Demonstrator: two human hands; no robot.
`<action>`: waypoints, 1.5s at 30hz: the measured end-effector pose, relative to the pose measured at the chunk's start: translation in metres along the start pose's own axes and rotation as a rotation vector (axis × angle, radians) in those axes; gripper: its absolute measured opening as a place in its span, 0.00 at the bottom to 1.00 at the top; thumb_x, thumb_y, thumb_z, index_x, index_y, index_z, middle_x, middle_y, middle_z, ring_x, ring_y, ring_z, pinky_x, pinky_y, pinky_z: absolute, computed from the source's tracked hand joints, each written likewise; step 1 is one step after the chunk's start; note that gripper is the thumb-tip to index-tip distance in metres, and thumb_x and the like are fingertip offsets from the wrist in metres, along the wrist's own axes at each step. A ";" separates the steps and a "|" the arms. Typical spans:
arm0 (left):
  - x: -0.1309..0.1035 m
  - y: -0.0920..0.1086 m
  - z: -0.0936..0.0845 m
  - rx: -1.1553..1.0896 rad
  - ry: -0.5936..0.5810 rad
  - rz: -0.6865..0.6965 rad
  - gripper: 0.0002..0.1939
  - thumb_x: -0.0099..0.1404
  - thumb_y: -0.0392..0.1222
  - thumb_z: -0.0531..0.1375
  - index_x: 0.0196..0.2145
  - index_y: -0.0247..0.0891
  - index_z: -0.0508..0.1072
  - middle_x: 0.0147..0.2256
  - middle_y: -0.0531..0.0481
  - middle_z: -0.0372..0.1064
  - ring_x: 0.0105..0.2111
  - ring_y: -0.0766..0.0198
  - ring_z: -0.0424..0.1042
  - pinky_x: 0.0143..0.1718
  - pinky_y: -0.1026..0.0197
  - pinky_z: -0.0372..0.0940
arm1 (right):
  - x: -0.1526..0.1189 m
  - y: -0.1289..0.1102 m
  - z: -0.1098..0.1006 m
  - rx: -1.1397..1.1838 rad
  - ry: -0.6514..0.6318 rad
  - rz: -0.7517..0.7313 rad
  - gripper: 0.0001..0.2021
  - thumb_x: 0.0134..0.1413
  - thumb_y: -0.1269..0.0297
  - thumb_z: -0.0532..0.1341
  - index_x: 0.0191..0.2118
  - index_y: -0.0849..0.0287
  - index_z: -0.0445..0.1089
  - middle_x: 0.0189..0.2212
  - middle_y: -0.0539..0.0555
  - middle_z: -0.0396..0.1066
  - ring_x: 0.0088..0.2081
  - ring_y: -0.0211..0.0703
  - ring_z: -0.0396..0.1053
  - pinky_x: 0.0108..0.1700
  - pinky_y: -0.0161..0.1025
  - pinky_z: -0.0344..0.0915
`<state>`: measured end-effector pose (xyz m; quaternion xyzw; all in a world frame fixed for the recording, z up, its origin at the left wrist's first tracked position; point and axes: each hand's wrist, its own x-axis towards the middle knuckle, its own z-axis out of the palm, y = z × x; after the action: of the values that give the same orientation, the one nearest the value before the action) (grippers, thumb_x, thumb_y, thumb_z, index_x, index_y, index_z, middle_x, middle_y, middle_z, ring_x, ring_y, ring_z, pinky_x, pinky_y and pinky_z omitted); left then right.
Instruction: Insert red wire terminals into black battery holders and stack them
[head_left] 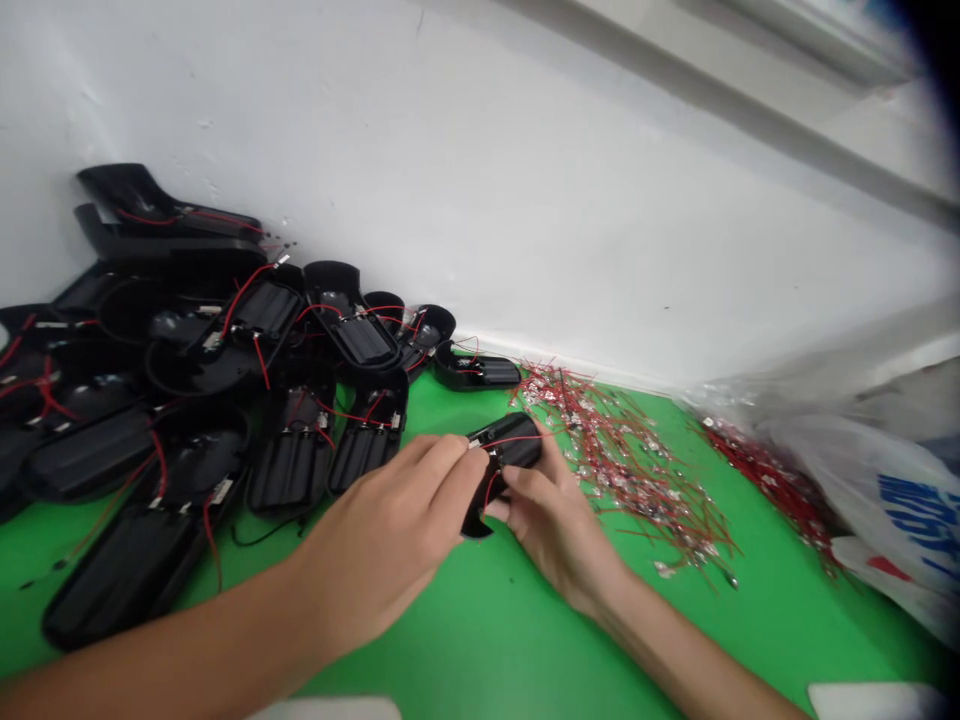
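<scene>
A black plastic housing (517, 432) with a red wire along it is held up between my two hands, over the green table. My right hand (555, 520) grips it from the right and below, its thumb on the inside near the wire. From the left, my left hand (409, 510) reaches over the housing's near part with bent, closed fingers. Those fingertips are pressed at the inside of the housing; what exactly they pinch is hidden behind the hand.
Many similar black housings (142, 540) with red wires lie heaped on the left against the white wall (525, 180). Loose red wires (622, 440) with small metal pieces spread over the green table (510, 640) on the right. Beyond them lies a plastic bag (885, 490).
</scene>
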<state>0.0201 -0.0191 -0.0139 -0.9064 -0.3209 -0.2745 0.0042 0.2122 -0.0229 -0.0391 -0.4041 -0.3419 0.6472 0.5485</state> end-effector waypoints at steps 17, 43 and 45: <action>0.000 0.003 0.000 0.078 0.031 0.066 0.16 0.68 0.26 0.50 0.53 0.29 0.65 0.48 0.37 0.69 0.49 0.47 0.73 0.42 0.51 0.76 | 0.002 -0.001 0.002 -0.011 0.055 -0.027 0.24 0.45 0.71 0.69 0.49 0.51 0.65 0.38 0.46 0.70 0.34 0.35 0.69 0.29 0.29 0.76; 0.001 0.005 -0.013 0.153 0.290 0.006 0.30 0.64 0.24 0.58 0.63 0.29 0.60 0.66 0.30 0.51 0.69 0.39 0.51 0.66 0.33 0.59 | 0.031 -0.036 -0.003 -0.017 0.136 0.083 0.17 0.47 0.57 0.75 0.40 0.60 0.76 0.42 0.56 0.77 0.38 0.42 0.76 0.42 0.37 0.79; -0.006 0.016 -0.006 0.141 0.391 0.155 0.25 0.64 0.26 0.61 0.58 0.36 0.68 0.65 0.40 0.56 0.67 0.47 0.54 0.68 0.37 0.58 | 0.044 -0.042 0.029 0.056 0.077 0.041 0.12 0.54 0.59 0.71 0.41 0.60 0.76 0.44 0.57 0.77 0.41 0.43 0.76 0.48 0.38 0.78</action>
<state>0.0226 -0.0367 -0.0093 -0.8554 -0.2619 -0.4206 0.1508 0.2006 0.0272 0.0042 -0.4202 -0.2939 0.6516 0.5590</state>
